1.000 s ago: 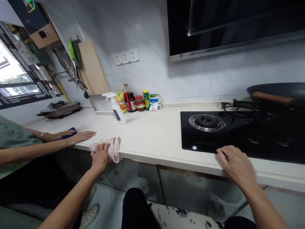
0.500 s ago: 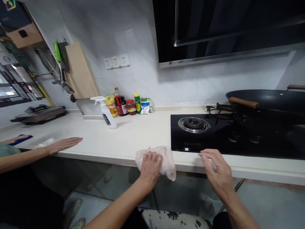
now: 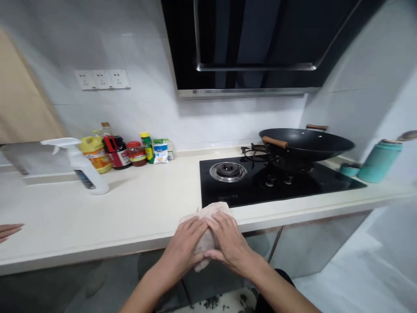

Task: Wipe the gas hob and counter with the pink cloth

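A pale pinkish-white cloth point(image 3: 213, 209) is bunched over the front edge of the white countertop point(image 3: 153, 208), by the front left corner of the black gas hob point(image 3: 247, 198). My left hand point(image 3: 186, 244) grips its left side with curled fingers. From the right, my right hand point(image 3: 230, 240) grips it too, and the fingers of both hands nearly meet. Part of the cloth shows between the palms and hangs below the edge. The rest lies hidden under my hands.
A white spray bottle point(image 3: 83, 169) stands left on the counter. Behind it are a yellow jug point(image 3: 94, 154), a dark sauce bottle point(image 3: 116, 154) and a red-lidded jar point(image 3: 137, 154). A black wok point(image 3: 309, 143) sits on the hob. Another person's hand point(image 3: 9, 230) rests at far left.
My right hand has come over from beside the hob and taken hold of the cloth alongside my left hand. The view has turned to the right, showing the whole wok and a green container.
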The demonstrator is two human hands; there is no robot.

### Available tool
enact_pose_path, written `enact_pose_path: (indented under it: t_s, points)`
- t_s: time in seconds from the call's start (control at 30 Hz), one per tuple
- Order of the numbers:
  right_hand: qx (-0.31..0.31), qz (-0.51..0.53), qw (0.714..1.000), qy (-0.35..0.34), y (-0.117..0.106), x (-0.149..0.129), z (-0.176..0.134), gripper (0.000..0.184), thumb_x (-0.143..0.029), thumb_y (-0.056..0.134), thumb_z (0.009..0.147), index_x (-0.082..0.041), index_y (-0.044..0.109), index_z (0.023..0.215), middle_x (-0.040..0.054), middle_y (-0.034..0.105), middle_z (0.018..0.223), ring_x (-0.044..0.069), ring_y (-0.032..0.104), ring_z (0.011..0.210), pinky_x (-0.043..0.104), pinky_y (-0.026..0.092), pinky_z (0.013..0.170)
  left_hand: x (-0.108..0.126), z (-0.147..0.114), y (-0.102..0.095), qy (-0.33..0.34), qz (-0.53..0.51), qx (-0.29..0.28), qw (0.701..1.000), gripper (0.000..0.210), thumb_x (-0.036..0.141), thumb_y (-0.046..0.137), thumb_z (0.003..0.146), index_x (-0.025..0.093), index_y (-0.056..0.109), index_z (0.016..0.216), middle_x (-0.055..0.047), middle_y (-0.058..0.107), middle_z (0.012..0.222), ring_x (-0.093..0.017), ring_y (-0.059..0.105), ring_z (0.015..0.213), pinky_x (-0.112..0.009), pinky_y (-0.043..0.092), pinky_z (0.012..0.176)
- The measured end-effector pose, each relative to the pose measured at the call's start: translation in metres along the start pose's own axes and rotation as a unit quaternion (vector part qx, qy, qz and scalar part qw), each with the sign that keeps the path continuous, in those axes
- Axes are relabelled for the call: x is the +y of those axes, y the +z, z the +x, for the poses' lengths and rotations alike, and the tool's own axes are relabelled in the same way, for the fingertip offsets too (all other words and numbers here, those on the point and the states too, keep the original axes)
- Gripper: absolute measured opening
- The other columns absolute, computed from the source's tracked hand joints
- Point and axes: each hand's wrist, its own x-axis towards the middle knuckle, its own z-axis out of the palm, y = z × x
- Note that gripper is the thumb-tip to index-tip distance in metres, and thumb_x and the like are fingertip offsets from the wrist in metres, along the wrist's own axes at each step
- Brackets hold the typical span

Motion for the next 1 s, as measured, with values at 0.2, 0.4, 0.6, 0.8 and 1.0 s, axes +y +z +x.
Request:
enact_pose_path:
  t_s: [0.2,0.4,0.6,0.8,1.0]
  points:
    - [-0.09,-0.105,0.99,0.011,0.041,-0.034,0.04,0.083,-0.037,0.082,0.076,-0.021,0.043,0.147,0.0272,0.046,0.146,0.048,0.042,0.135,0.075,0.034,0.104,-0.043,-0.012,-0.054,-0.129,-0.116,0.065,0.983,0.027,0.04,0.051,0.095,0.031,0.075,0.104,-0.003,0.076,0.114,-0.022,0.071,0.107,-0.04,0.058,0.096]
    - [0.018,-0.153,0.984,-0.095,0.047,-0.026,0.051,0.049,-0.032,0.06,0.093,-0.024,0.046,0.14,0.0184,0.054,0.141,0.036,0.052,0.128,0.056,0.047,0.099,-0.095,-0.008,-0.074,-0.275,-0.015,0.16,0.948,0.034,0.058,0.051,0.085,0.03,0.07,0.091,0.0,0.077,0.101,-0.026,0.072,0.095,-0.04,0.061,0.082]
    - [0.006,-0.125,0.986,-0.106,0.002,0.045,0.008,0.073,-0.053,0.073,0.082,-0.021,0.047,0.143,0.0222,0.053,0.14,0.04,0.048,0.129,0.056,0.046,0.099,-0.13,-0.022,-0.063,-0.436,0.031,0.105,0.893,0.033,0.066,0.05,0.079,0.039,0.07,0.081,0.016,0.074,0.085,-0.022,0.071,0.081,-0.046,0.058,0.083]
    - [0.011,-0.182,0.981,-0.064,-0.064,0.134,-0.055,0.067,-0.056,0.073,0.081,-0.024,0.056,0.137,0.0185,0.054,0.141,0.038,0.046,0.131,0.058,0.039,0.107,-0.14,-0.019,-0.055,-0.393,0.051,0.034,0.917,0.041,0.067,0.049,0.08,0.034,0.072,0.08,0.011,0.076,0.088,-0.027,0.067,0.097,-0.05,0.051,0.092]
    - [-0.038,-0.199,0.979,0.004,-0.142,0.209,-0.104,0.072,-0.054,0.08,0.076,-0.018,0.06,0.135,0.0231,0.05,0.145,0.039,0.042,0.136,0.057,0.039,0.108,-0.146,-0.021,-0.05,-0.396,0.048,0.034,0.916,0.042,0.066,0.047,0.083,0.034,0.073,0.083,0.008,0.076,0.094,-0.028,0.066,0.101,-0.051,0.048,0.098]
